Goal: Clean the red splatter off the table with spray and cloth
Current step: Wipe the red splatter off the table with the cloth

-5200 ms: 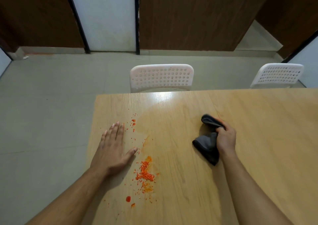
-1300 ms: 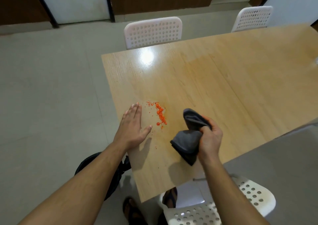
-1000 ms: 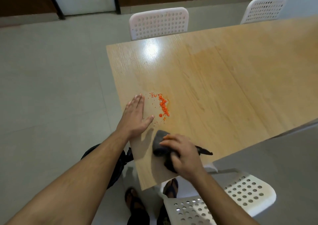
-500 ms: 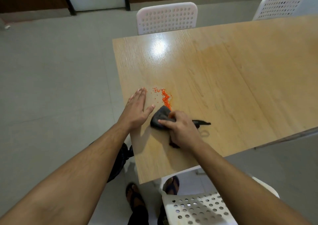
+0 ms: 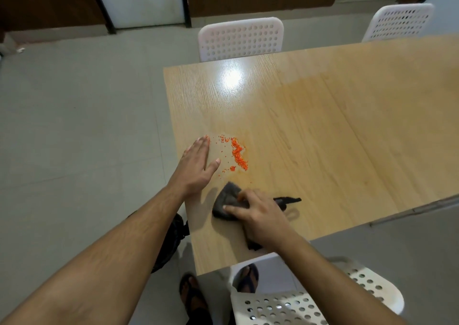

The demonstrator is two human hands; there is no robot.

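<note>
Wooden table [image 5: 323,131] is the landmark; white perforated chairs stand at its far edge [image 5: 241,39] and near edge [image 5: 310,302]. Left hand [image 5: 196,168] lies flat, fingers straight, near its left edge. Right hand [image 5: 258,218] presses the dark grey cloth [image 5: 227,198] down, fingers spread. Red splatter [image 5: 238,154] sits just beyond the cloth, untouched.

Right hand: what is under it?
The right hand presses a crumpled dark grey cloth onto the light wooden table. The cloth's middle is covered; any red bits beneath cannot be seen.
</note>
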